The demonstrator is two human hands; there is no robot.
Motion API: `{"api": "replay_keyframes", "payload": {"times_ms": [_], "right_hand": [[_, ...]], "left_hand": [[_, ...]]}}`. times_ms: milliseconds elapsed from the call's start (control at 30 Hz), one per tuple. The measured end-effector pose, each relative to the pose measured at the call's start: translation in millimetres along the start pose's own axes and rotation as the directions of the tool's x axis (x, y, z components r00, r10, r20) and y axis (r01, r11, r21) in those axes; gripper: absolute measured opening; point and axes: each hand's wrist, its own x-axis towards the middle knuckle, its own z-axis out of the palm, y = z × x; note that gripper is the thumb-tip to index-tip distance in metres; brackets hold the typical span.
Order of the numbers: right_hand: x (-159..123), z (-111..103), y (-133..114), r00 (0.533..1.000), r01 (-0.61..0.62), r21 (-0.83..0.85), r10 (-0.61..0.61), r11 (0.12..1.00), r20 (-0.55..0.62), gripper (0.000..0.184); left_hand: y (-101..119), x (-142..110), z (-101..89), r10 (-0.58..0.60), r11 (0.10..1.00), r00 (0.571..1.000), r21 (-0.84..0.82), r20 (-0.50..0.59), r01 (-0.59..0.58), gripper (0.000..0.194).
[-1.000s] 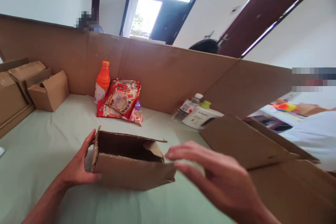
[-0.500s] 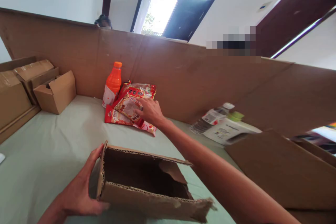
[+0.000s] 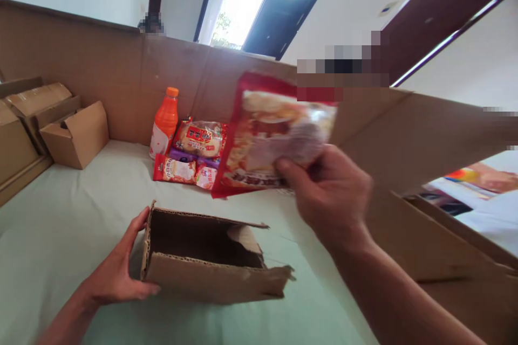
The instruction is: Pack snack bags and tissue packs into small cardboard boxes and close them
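Note:
My right hand (image 3: 332,194) pinches a red snack packet (image 3: 259,143) by its lower right side and holds it up above the cloth, to the right of the box. My left hand (image 3: 121,259) grips the left end of an open cardboard box (image 3: 218,283), thumb in front and fingers behind. The box's torn flaps stand up, and its visible inside is dark with nothing seen in it. Behind it lie several snack packs, among them a clear-windowed red pack (image 3: 202,137) and a small red-and-white pack (image 3: 176,168). An orange drink bottle (image 3: 165,121) stands upright beside them.
Cardboard boxes (image 3: 91,132) stand at the left on the pale green cloth (image 3: 81,205). A tall cardboard wall (image 3: 101,54) runs along the back. Another cardboard box (image 3: 453,259) is at the right, with another person's hand (image 3: 499,175) beyond it.
My right hand has lifted the red packet off the snack pile and brought it up and to the right. Purple packaging now shows in the pile. My left hand stays on the box.

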Motion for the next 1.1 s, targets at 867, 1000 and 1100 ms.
{"api": "replay_keyframes", "payload": {"times_ms": [867,1000,1100], "right_hand": [[-28.5,-45.5,-74.5,0.306,0.484,0.292,-0.472,0.825,0.827,0.034],[-43.7,-19.6,-59.6,0.209,0.565,0.181,-0.352,0.805,0.912,0.028],[-51.9,0.7,-54.5,0.108,0.597,0.168,-0.286,0.785,0.952,0.020]], "left_hand": [[8.3,3.5,2.0,0.112,0.992,0.994,0.055,0.006,-0.112,0.116],[8.6,3.8,2.2,0.104,0.992,0.995,0.067,0.005,-0.104,0.115],[8.4,3.7,2.3,0.115,0.990,0.993,0.077,0.017,-0.116,0.115]]}}
